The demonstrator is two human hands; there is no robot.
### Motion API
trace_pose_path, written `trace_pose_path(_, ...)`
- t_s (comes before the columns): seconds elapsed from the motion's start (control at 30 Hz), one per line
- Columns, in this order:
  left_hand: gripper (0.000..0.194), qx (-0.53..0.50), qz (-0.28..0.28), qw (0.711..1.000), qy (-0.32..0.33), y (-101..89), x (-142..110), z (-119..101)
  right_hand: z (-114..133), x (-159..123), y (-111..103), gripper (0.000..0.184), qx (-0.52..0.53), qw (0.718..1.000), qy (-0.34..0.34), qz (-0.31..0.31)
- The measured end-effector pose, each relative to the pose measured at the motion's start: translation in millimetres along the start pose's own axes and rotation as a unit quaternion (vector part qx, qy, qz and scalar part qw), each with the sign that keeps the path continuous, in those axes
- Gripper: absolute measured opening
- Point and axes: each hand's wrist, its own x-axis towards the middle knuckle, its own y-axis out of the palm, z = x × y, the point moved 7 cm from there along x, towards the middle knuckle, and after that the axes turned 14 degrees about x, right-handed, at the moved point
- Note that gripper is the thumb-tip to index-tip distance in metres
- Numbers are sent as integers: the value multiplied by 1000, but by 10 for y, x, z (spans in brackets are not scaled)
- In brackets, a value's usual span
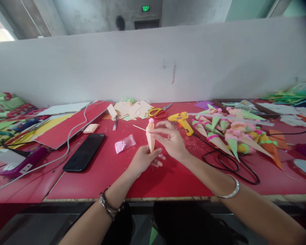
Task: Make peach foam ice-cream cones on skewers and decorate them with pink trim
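Note:
A small peach-coloured paper cone (150, 137) stands point down between my hands, with a pink pompom (151, 120) at its top. My left hand (145, 160) is closed around the cone's lower part. The thumb and fingers of my right hand (169, 139) pinch its upper side. A thin pale stick (139, 128) juts out to the left beside the cone; what holds it is hidden. To the left of the cone lies a clear bag (124, 143) with pink bits inside. A yellow glue gun (182, 121) rests just beyond my right hand.
Finished cones (226, 131) are heaped at right, near the glue gun's black cord (232, 166). Scissors (160, 111), a craft knife (115, 123) and peach paper pieces (132, 109) lie at the back. A phone (84, 153) and white cable (69, 144) are left. A partition (104, 68) stands behind.

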Motion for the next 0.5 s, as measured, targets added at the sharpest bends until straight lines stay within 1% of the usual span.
trace_pose_path(0.1, 17, 5, 3, 1000, 3, 9, 2, -8, -22, 6, -5, 13, 6, 1000, 9, -2)
trace_pose_path(0.3, 14, 25, 0, 1000, 3, 4, 14, -1, -28, -3, 48, 10, 55, 998, 20, 5)
trace_pose_path(0.4, 16, 30, -3, 1000, 1, 0, 16, 10, -74, -2, 19, 13, 75, 997, 31, -15)
trace_pose_path(0.5, 17, 37, -10, 999, -3, -10, 17, 19, -122, 15, -43, 9, 78, 995, 41, -37)
